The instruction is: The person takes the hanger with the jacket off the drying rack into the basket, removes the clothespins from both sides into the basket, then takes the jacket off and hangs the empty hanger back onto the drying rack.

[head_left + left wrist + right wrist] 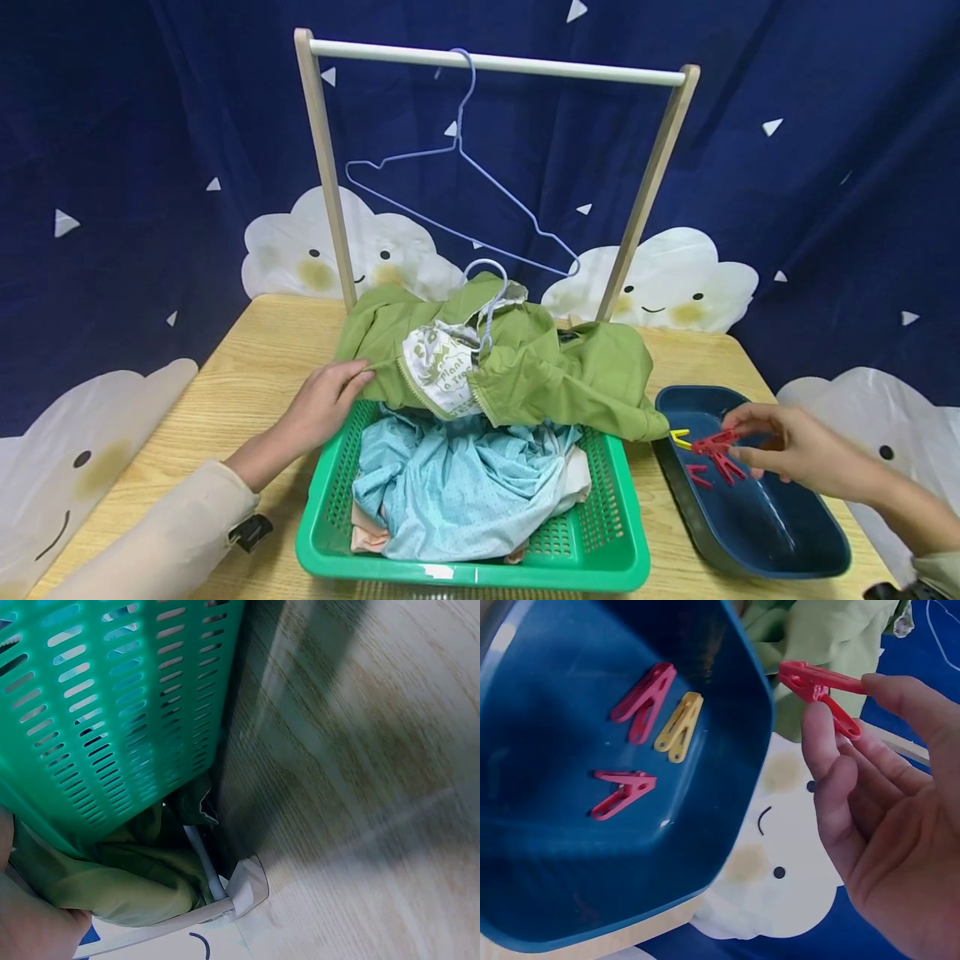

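Inside blue tub (570, 892): three clothespins (643, 691).

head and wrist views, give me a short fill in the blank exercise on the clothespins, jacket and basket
1. The right hand pinches a ____ clothespin.
2. Inside the blue tub lie two red clips and one ____ clip.
3. The left hand grips the green jacket, which lies over the ____ basket.
4. An empty wire hanger hangs from the ____ rail.

Missing words: red; yellow; green; white
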`<state>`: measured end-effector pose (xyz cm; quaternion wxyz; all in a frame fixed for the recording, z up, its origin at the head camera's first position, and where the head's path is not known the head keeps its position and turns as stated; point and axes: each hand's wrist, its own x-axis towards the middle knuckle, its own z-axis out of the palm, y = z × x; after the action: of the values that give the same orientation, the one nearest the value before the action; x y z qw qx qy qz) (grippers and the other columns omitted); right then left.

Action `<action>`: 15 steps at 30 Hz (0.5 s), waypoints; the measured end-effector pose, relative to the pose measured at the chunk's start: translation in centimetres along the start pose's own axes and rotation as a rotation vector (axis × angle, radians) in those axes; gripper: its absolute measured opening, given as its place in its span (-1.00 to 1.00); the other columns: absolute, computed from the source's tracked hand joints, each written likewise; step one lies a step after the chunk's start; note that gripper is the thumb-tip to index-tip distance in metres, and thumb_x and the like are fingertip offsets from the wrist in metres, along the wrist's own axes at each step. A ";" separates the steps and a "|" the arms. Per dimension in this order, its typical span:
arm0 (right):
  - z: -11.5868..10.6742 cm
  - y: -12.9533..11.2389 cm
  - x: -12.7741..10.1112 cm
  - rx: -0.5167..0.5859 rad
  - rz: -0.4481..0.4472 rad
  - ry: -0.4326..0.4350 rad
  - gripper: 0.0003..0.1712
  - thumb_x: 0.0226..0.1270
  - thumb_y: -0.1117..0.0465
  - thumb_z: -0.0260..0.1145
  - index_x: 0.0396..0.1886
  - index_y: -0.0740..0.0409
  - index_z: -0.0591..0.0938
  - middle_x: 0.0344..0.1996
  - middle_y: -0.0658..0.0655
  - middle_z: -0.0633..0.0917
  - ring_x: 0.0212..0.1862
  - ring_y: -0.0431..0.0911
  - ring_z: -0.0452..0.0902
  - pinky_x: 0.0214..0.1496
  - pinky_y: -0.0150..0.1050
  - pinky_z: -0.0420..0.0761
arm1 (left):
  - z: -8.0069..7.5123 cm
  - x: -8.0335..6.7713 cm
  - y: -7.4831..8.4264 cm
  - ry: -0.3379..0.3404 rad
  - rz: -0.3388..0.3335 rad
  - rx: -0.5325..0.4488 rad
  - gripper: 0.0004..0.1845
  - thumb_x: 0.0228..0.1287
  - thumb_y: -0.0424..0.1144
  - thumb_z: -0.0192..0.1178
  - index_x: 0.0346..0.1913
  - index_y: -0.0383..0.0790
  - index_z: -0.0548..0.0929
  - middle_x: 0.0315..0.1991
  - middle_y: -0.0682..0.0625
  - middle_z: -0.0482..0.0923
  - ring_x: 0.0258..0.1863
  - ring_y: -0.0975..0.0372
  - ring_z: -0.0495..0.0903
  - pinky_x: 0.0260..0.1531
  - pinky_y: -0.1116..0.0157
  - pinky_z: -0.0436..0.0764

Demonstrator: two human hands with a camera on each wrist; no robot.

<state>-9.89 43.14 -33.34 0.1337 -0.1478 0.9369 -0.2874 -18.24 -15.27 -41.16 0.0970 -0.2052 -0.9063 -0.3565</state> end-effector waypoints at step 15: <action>1.9 4.4 -0.8 0.240 -0.090 -0.260 -0.72 0.35 0.48 0.27 0.00 0.44 0.46 -0.19 -0.15 0.71 -0.53 -0.13 0.59 -0.68 -0.36 0.50 | 0.1 0.0 -0.2 -0.001 0.004 -0.004 -0.79 0.54 -0.31 0.07 -0.30 -0.16 0.65 -0.54 0.05 0.43 -0.41 0.21 0.46 -0.26 0.13 0.48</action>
<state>-9.43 45.97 -37.23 0.2572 -0.2083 0.8632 -0.3813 -18.32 -15.32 -41.34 0.0970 -0.2074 -0.9052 -0.3580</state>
